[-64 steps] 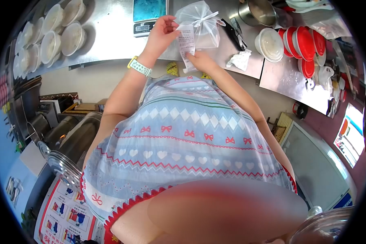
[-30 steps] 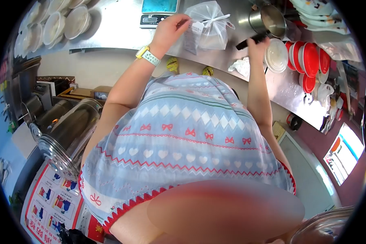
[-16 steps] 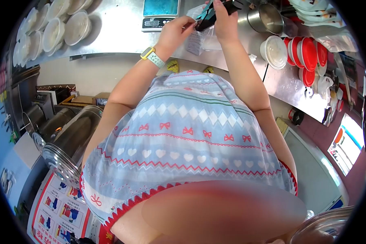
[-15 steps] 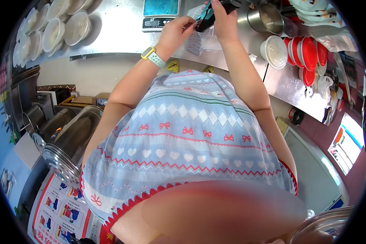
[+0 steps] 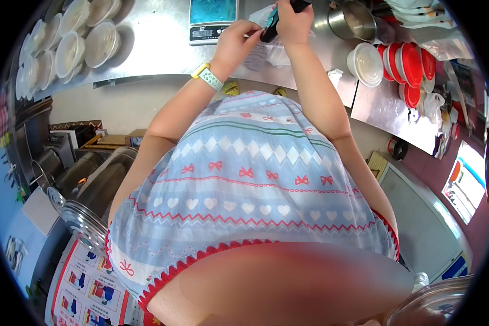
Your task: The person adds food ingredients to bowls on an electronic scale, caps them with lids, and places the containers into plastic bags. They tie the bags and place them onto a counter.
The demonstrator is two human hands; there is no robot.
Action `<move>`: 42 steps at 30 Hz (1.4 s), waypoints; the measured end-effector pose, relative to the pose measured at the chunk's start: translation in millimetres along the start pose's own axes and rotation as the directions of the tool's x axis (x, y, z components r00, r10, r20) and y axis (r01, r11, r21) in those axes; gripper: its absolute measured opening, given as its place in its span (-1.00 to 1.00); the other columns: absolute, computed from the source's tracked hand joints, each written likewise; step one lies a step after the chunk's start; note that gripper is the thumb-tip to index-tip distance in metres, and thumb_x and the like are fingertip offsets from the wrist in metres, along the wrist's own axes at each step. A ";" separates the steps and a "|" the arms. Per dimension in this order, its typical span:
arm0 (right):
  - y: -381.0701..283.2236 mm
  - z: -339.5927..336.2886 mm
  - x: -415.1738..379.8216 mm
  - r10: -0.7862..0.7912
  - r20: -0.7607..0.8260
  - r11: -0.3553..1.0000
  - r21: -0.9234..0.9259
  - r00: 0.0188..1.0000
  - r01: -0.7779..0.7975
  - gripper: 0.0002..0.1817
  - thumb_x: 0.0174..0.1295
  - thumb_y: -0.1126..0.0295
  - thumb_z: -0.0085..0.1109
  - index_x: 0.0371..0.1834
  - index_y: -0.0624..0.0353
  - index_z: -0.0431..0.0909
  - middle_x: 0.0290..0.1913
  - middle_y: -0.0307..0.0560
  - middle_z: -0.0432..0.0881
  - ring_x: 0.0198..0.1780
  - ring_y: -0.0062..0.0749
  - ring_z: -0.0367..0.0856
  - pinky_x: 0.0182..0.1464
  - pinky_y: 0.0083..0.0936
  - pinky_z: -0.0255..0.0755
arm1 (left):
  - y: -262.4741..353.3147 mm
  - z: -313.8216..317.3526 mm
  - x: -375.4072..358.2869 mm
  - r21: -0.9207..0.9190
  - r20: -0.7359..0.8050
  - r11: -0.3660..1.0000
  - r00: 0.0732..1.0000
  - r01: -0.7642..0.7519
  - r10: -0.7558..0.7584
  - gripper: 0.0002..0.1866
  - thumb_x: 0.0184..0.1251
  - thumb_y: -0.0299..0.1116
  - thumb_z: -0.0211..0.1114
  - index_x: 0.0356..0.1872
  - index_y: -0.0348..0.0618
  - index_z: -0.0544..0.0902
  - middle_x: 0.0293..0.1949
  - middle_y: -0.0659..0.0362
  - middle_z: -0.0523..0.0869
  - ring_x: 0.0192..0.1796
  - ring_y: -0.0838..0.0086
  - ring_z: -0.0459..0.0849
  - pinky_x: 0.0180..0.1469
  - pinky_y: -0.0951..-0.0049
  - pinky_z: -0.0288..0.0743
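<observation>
My right hand [image 5: 295, 24] is wrapped round a black and teal stapler [image 5: 270, 31], whose front end points down and left over the metal counter. At that front end, the thumb and fingertips of my left hand [image 5: 234, 44] are pinched together; what lies between them is too small to make out. A printed paper slip [image 5: 255, 56] and a clear plastic bag [image 5: 277, 56] lie just below the stapler, close to the left fingertips. A kitchen scale [image 5: 205, 34] with a blue top stands left of the stapler, beyond my left hand.
Several lidded bowls [image 5: 102, 43] are stacked at the counter's left. To the right stand a steel pot [image 5: 353, 22], a white-lidded tub [image 5: 364, 64] and red-lidded containers [image 5: 410, 64]. Large metal drums [image 5: 111, 176] stand low on the left, and a white cabinet [image 5: 418, 212] on the right.
My right hand has turned and come slightly down and left, so the stapler now points more steeply downward. My left hand stays pinched at its front end. The view has shifted slightly.
</observation>
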State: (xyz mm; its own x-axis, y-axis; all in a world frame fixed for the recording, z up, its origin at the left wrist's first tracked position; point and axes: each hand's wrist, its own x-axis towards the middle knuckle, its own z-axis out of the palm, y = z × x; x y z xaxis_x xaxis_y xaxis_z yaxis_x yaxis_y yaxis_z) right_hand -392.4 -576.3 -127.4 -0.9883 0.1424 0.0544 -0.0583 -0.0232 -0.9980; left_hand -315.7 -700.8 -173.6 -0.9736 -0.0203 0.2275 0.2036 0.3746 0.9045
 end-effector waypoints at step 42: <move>-210.8 -606.9 410.1 -0.337 0.273 0.596 -0.679 0.901 0.428 -0.33 0.17 0.21 0.27 0.36 0.15 0.33 0.22 0.07 0.54 0.16 -0.21 0.55 0.17 -0.36 0.43 | 57.1 51.6 35.0 0.641 0.010 0.764 0.994 0.080 -0.112 -0.79 0.29 -0.48 0.22 -0.07 -0.25 0.53 -0.12 -0.07 0.64 -0.09 0.00 0.58 -0.02 0.09 0.45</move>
State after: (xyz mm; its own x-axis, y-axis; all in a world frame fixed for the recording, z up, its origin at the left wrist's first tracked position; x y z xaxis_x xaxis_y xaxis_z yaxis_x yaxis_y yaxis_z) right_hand -699.9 87.6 86.4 -0.9094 -0.1340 0.3937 -0.3626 0.7190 -0.5929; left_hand -343.6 -632.3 -132.6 -0.9913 -0.0530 0.1208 0.0112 0.8783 0.4780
